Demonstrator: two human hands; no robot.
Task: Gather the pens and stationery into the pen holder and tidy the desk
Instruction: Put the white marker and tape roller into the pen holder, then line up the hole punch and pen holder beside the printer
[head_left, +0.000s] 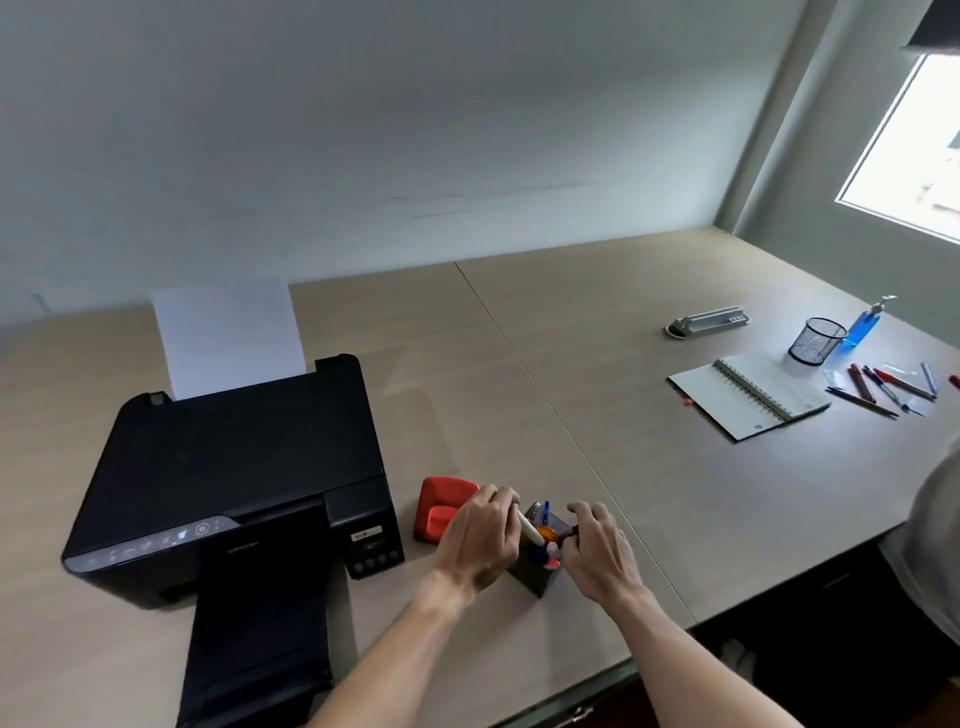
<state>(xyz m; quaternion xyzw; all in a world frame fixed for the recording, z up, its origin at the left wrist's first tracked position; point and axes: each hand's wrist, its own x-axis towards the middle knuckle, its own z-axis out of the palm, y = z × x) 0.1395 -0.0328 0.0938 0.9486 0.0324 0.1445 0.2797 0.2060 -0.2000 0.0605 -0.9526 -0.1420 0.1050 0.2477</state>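
A dark square pen holder (535, 574) stands on the desk between my two hands, with several pens and an orange item sticking out of it. My left hand (480, 535) grips a white pen (531, 529) whose tip points down into the holder. On the holder's right side, my right hand (597, 545) has its fingers closed on the rim or on a dark item at the rim.
A black printer (228, 478) with white paper sits to the left, a red hole punch (441, 506) just behind my left hand. Far right lie a mesh cup (816, 340), an open spiral notebook (748, 395), several loose pens (883, 387), a blue pump bottle (865, 322) and a grey power strip (709, 321).
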